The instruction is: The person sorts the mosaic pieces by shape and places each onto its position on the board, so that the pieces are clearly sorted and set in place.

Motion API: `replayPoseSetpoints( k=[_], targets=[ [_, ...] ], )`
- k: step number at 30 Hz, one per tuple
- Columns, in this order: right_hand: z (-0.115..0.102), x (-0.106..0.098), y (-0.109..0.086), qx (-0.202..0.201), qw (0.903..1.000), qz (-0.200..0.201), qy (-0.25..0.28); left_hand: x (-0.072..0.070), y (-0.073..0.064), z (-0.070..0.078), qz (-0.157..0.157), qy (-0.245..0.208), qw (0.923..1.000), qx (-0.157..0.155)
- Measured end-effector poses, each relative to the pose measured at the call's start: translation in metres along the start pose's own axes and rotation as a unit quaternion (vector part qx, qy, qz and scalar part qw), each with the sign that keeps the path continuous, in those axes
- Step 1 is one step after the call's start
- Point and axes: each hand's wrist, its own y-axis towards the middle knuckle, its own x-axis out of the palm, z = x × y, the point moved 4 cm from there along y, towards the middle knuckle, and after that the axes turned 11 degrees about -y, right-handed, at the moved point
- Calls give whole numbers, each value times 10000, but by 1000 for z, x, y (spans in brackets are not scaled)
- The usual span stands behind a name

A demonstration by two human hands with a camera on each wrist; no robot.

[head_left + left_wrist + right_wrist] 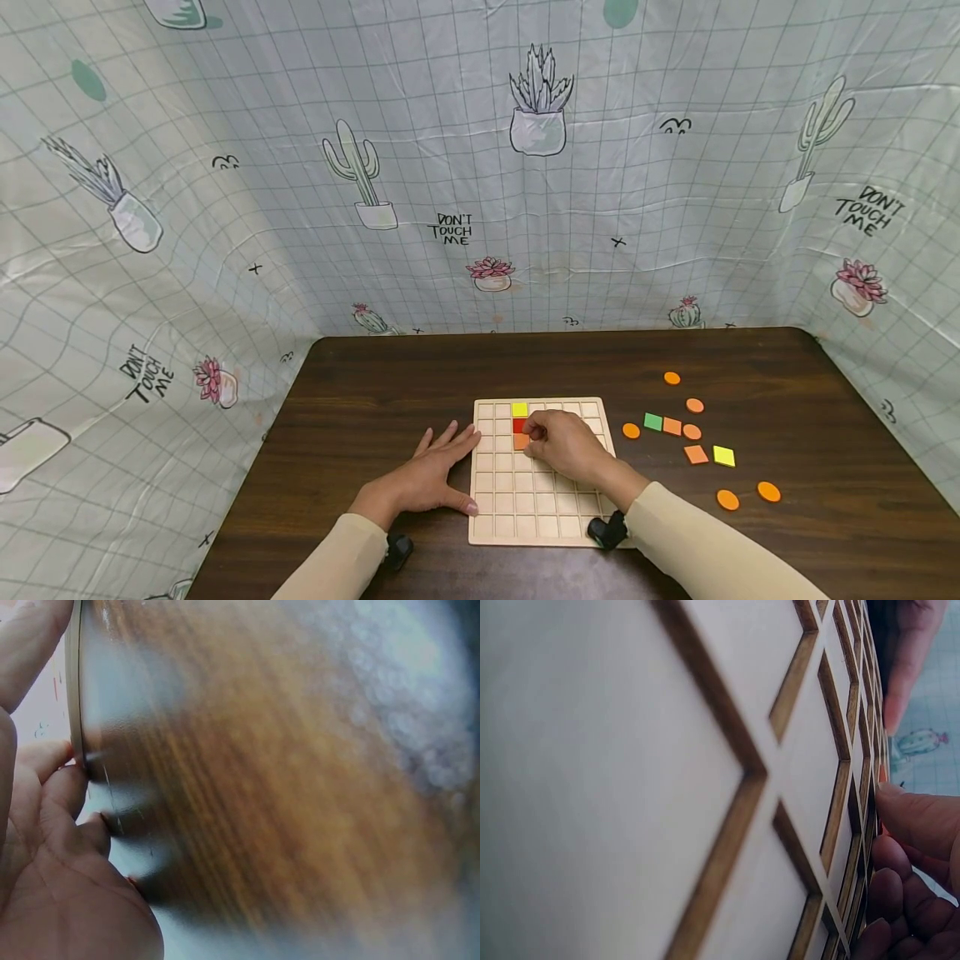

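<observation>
A pale wooden grid board (483, 483) lies on the dark table. One column holds a yellow square tile (520, 409), a red square tile (518, 426) and an orange square tile (521, 442), one below another. My right hand (566, 446) is over the board, thumb and index finger curled at the orange tile's right side, pinching it low over its cell; the fingers partly cover the red tile. In the right wrist view, orange-red shows beside the thumb (922, 821). Fingers spread, my left hand (423, 479) rests at the board's left edge (76, 690).
Right of the board lie loose tiles: a green square (653, 422), orange squares (696, 455), a yellow square (723, 456) and several orange discs (727, 500). A printed cloth (450, 167) hangs behind the table (360, 400) and along its sides.
</observation>
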Motion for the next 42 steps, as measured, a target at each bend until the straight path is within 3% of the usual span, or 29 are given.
replayPoseSetpoints(
  k=[27,42],
  targets=[
    [0,-1,-2,50,9999,-49,142,0,0,-1,-28,-49,10000,-54],
    [6,-8,-3,147,9963,170,824,0,0,0,-29,-16,10000,-30]
  ],
)
